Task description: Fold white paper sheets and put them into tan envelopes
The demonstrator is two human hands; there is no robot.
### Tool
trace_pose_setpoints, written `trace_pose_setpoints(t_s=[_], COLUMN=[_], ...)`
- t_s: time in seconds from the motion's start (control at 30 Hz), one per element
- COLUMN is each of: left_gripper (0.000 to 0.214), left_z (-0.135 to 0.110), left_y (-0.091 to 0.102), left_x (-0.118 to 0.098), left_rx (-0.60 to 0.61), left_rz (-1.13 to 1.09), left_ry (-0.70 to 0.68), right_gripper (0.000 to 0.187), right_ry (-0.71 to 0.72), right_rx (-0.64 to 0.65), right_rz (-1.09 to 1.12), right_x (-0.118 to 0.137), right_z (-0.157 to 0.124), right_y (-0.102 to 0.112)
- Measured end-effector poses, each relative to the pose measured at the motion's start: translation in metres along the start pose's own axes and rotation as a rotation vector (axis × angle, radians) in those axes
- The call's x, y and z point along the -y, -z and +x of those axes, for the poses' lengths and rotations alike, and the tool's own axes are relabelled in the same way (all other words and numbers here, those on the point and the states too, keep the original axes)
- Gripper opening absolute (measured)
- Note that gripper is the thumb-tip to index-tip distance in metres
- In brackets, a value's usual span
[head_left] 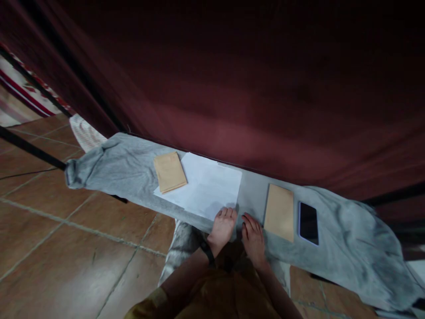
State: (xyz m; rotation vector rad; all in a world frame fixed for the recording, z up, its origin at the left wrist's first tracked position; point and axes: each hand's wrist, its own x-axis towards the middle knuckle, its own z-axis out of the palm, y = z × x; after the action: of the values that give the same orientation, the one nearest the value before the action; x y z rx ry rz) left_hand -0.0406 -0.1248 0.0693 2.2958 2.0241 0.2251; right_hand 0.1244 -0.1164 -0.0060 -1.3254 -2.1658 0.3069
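Note:
White sheets of paper (212, 186) lie overlapping on the grey cloth. At their near right corner is my left hand (224, 226), its fingers curled together over the edge of the paper; the fingertips are hidden. My right hand (253, 237) rests just to the right on the cloth's near edge, fingers stretched out and holding nothing. A brown envelope (279, 212) lies close to its right. On the left end of the sheets sits a small stack of brown envelopes (170, 172).
A phone with a dark screen (308, 223) lies right of the single envelope. The grey cloth (129, 170) covers a narrow bench and bunches at both ends. Behind it hangs a dark red curtain (232, 97). Tiled floor (66, 239) and a black metal bar (31, 148) are at left.

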Motion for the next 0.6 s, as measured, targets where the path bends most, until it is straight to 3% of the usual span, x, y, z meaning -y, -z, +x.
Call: trace_pose_setpoints(t_s=[0.13,0.27,0.47,0.6], left_gripper=[0.026,0.029,0.027,0.029], left_z=[0.0,-0.001,-0.003,-0.007], left_y=[-0.008,-0.016,-0.027,-0.035], left_x=[-0.021,-0.028,-0.033,-0.032], left_rx=[-0.012,-0.039,-0.112,-0.149], left_rz=[-0.023,-0.008,0.044,0.024], left_ry=[-0.064,-0.113,-0.245,-0.27], right_gripper=[0.045,0.047,0.041,0.049], right_ry=[-0.206,-0.399,-0.488,-0.522], right_rx=[-0.01,0.01,0.071,0.081], right_rz=[0.268,0.491,0.554,0.494], right_x=[-0.004,-0.011,-0.023,-0.024], right_z=[0.011,0.027,0.047,0.051], right_y=[0.003,0.008,0.008,0.003])
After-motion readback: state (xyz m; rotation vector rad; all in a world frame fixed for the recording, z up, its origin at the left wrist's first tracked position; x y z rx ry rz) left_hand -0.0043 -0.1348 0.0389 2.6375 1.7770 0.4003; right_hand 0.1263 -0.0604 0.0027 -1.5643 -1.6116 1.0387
